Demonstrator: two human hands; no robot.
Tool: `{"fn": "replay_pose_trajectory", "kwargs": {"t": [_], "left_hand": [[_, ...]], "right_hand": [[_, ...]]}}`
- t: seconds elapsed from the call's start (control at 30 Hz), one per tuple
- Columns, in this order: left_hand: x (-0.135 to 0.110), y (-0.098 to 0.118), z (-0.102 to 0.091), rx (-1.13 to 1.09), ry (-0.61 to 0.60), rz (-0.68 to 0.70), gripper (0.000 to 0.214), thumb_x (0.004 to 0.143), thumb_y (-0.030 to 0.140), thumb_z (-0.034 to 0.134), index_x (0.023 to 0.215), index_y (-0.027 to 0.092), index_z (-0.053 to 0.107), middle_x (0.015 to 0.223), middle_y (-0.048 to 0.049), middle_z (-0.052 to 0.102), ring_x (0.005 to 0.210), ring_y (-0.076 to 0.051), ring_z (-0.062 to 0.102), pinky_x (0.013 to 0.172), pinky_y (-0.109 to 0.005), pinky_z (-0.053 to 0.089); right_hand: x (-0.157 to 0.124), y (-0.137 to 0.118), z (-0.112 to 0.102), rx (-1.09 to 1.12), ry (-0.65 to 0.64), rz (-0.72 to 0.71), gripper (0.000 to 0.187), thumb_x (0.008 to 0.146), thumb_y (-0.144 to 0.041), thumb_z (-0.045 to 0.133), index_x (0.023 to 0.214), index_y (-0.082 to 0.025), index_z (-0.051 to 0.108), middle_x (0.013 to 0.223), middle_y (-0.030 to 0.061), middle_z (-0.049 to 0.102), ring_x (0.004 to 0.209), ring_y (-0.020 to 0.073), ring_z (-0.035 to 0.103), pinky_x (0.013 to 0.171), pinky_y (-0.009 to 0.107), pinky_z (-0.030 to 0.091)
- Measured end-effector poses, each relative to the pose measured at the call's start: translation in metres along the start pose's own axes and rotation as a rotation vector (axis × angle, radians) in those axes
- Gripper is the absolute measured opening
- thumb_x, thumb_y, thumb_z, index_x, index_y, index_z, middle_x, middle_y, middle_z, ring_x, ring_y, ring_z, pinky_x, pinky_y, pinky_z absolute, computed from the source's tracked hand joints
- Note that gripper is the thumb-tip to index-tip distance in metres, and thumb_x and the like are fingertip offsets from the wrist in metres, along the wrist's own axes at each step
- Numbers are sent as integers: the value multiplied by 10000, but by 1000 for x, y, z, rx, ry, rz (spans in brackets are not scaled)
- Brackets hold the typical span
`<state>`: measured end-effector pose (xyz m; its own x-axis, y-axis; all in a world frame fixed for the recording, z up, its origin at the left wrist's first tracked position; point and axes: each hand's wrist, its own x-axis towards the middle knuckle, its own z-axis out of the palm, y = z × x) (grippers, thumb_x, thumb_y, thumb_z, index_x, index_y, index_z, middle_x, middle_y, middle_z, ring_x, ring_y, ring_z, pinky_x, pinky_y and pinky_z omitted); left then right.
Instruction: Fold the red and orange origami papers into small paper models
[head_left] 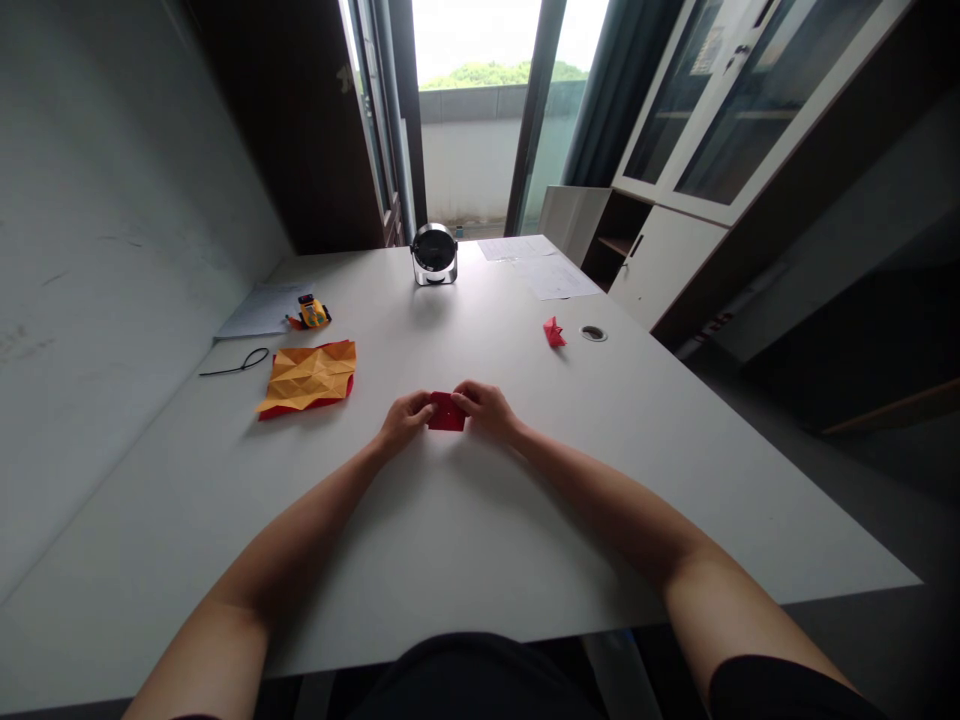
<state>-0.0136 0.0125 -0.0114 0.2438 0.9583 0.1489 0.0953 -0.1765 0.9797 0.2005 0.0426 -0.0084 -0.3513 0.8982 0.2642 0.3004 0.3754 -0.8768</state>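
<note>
A small folded red paper (pixel 448 413) is held between my two hands above the middle of the white table. My left hand (pixel 407 416) pinches its left edge, thumb on the near face. On the other side, my right hand (pixel 485 405) grips the upper right corner the same way. The fingers behind the paper are hidden. To the left lies a creased orange sheet (pixel 311 375) on top of red paper (pixel 300 409). A small folded red paper figure (pixel 554 332) rests apart, to the right of my hands.
A round black device on a metal stand (pixel 434 252) stands at the back of the white table (pixel 465 540). Printed sheets (pixel 555 277) lie behind right, near a round table hole (pixel 593 333). At left are a yellow-and-black object (pixel 313 312), a black cable tie (pixel 238 364) and more paper (pixel 262 308).
</note>
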Motion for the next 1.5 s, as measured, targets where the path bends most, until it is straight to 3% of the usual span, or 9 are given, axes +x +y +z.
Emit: {"fn": "replay_pose_trajectory", "kwargs": {"t": [0.4, 1.13, 1.5], "left_hand": [[1, 1, 2, -35, 38, -16, 392, 852, 479, 674, 1057, 145, 673, 914, -63, 713, 808, -177, 654, 714, -274, 520], [-2, 11, -2, 185, 16, -3, 369, 898, 482, 576, 836, 151, 727, 700, -25, 646, 650, -146, 570, 619, -250, 443], [1, 9, -2, 55, 78, -19, 347, 860, 488, 646, 860, 147, 711, 719, -25, 641, 663, -140, 556, 631, -250, 449]], "right_hand": [[0, 0, 1, 9, -30, 8, 292, 881, -459, 568, 820, -188, 658, 645, -21, 603, 593, 120, 505, 582, 244, 395], [-1, -6, -1, -10, -25, 0, 295, 873, -455, 571, 813, -182, 663, 695, -5, 630, 634, 127, 514, 596, 243, 398], [-1, -3, -3, 21, 35, 2, 285, 881, -449, 573, 792, -185, 633, 640, -12, 597, 600, 127, 506, 577, 246, 384]]}}
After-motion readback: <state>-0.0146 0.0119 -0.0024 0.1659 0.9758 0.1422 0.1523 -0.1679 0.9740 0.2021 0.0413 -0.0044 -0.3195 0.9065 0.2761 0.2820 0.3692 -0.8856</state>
